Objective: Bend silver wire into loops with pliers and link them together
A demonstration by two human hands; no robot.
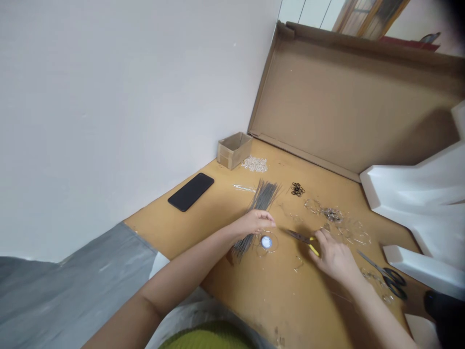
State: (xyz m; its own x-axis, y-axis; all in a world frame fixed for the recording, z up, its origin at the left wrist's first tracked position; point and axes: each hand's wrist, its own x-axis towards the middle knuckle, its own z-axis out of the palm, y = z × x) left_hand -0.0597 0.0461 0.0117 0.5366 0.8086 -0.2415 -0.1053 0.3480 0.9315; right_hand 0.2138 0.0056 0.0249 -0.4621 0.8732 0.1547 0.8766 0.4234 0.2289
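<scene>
My right hand [332, 254] is closed around the yellow handles of a pair of pliers [300, 236], whose dark jaws point left toward my other hand. Thumb and fingers of my left hand [256, 223] are pinched together; whatever they hold, if anything, is too small to make out. Under that hand lies a bundle of thin grey wires or rods [267, 194]. Just below the fingertips sits a small round blue-and-white disc [266, 242] with loops of thin wire around it. A bent bit of wire [298, 264] rests below the pliers.
Near the wall are a black phone [191, 192], an open cardboard box [234, 150] and a pile of clear small pieces [255, 164]. Black rings [297, 189], tangled wire pieces [332, 214] and scissors [390, 278] lie toward the right, by white foam [399, 189]. A cardboard panel [348, 102] stands behind.
</scene>
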